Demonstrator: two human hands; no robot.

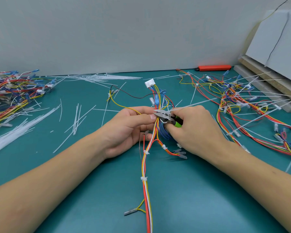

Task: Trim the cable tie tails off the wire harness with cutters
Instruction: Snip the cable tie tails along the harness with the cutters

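At the middle of the green worktop point(183, 190), the left hand point(128, 130) pinches the wire harness point(146, 165), its thumb and fingers clamped together on the bundle of red, yellow, white and blue wires. The right hand point(195, 130) grips the green-handled cutters point(166, 116), fingers curled round the handles; the steel blades point left and sit right at the bundle, just beside the left thumb tip. A long white cable tie tail point(196, 103) runs up and to the right from that spot, over the right hand. From the hands the harness runs toward the near edge, with trimmed white ties point(144, 179) along it, and away to a white connector point(149, 83) on the far side. Cut-off tie tails point(76, 118) lie scattered left of the hands. A heap of harnesses point(12, 93) sits far left, and another tangle of harnesses point(242, 101) with untrimmed tails lies to the right. A red utility knife point(213, 67) rests by the far wall.
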